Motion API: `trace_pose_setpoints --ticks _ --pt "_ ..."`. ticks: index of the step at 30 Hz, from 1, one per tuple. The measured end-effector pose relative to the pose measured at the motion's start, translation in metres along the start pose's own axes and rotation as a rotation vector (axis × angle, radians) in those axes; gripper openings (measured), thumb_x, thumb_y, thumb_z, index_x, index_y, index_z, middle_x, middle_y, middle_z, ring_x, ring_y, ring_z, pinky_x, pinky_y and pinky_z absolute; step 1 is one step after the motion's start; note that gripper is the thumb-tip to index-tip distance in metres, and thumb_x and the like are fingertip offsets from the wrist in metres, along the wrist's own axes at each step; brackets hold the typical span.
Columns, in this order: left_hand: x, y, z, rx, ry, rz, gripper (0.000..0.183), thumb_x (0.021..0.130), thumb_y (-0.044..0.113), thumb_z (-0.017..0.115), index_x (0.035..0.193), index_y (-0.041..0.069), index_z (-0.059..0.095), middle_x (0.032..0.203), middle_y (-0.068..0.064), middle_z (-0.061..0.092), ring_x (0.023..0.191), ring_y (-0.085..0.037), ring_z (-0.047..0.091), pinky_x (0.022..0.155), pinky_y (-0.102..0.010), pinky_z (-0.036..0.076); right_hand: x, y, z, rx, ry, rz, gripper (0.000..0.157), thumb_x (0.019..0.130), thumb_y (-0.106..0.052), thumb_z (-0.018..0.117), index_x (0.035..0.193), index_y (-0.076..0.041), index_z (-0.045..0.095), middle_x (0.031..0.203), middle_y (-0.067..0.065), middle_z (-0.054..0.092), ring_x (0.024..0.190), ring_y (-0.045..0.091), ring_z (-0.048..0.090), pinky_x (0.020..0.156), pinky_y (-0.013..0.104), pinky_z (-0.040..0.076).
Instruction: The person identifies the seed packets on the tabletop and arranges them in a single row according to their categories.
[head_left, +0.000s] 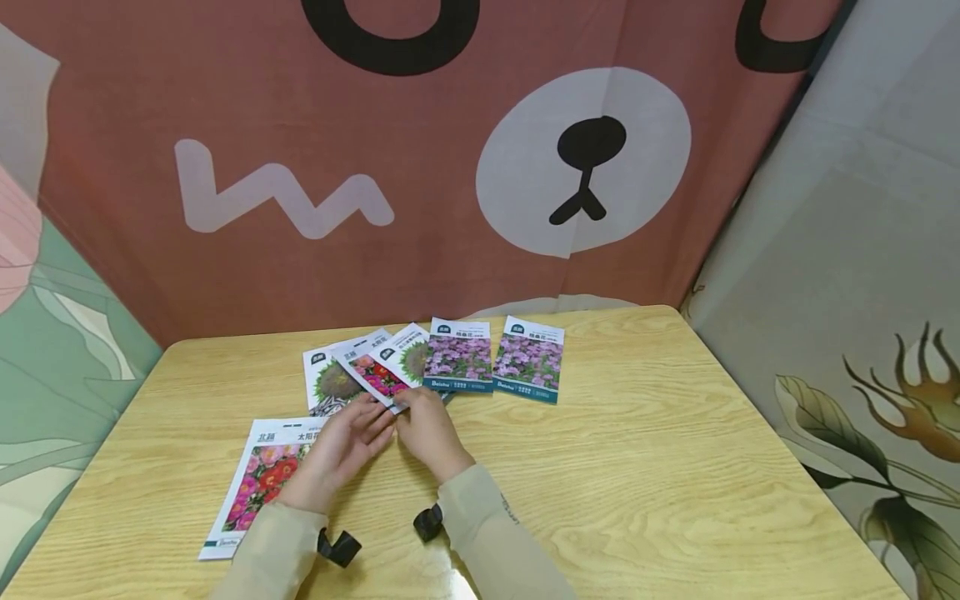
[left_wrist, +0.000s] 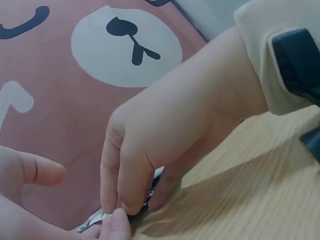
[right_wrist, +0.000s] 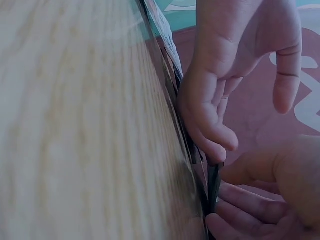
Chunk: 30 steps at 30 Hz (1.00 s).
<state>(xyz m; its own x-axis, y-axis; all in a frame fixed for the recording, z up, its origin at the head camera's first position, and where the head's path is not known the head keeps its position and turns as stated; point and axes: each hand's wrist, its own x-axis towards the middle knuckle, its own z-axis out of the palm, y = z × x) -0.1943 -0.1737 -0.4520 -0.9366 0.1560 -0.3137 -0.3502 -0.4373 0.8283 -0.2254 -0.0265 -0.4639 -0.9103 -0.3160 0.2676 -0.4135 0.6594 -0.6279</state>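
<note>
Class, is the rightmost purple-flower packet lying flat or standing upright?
Lying flat: the packet shows its whole printed front face-up on the wooden table.

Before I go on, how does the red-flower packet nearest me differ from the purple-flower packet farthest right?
The near red-flower packet shows red and pink blooms; the far-right purple-flower packet shows small purple ones. The red-flower packet is partly covered by the left sleeve; the purple-flower packet is uncovered. Both lie face up on the table, with a white top.
</note>
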Motion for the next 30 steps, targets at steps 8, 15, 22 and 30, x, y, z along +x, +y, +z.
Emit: trace_pose_setpoints --ticks 8,15,22,30 --pt "0.004 -0.006 -0.001 0.021 0.018 0.053 0.058 0.106 0.004 0.031 0.158 -0.007 0.008 0.129 -0.009 0.053 0.107 -0.007 0.059 0.105 -0.025 0.046 0.000 -0.002 -0.002 -0.006 0.037 -0.051 0.016 0.086 0.002 0.073 0.100 -0.003 0.079 0.099 0.008 0.074 0.097 0.024 0.068 0.090 0.031 0.053" --pt "0.006 -0.008 0.000 0.001 0.039 0.098 0.055 0.105 0.000 0.033 0.155 -0.012 0.012 0.107 0.000 0.063 0.096 -0.006 0.066 0.096 -0.021 0.052 0.001 -0.002 -0.004 -0.006 0.029 -0.112 0.012 0.089 -0.002 0.073 0.098 -0.006 0.079 0.098 0.004 0.075 0.097 0.021 0.067 0.091 0.030 0.052" --pt "0.007 -0.006 -0.004 0.109 0.162 0.141 0.057 0.103 -0.005 0.040 0.153 -0.017 0.013 0.133 -0.025 0.048 0.088 -0.002 0.067 0.095 -0.021 0.053 0.000 -0.004 -0.007 -0.009 0.015 -0.151 0.011 0.095 -0.008 0.068 0.098 -0.009 0.078 0.099 0.001 0.074 0.100 0.019 0.067 0.094 0.030 0.052" --pt "-0.003 0.016 -0.006 0.263 0.196 0.137 0.058 0.101 -0.005 0.044 0.152 -0.016 0.019 0.130 -0.030 0.046 0.081 -0.003 0.068 0.086 -0.021 0.057 -0.001 0.002 -0.011 0.058 0.036 -0.060 0.014 0.094 -0.006 0.066 0.102 -0.008 0.078 0.106 0.004 0.072 0.103 0.021 0.065 0.094 0.031 0.053"
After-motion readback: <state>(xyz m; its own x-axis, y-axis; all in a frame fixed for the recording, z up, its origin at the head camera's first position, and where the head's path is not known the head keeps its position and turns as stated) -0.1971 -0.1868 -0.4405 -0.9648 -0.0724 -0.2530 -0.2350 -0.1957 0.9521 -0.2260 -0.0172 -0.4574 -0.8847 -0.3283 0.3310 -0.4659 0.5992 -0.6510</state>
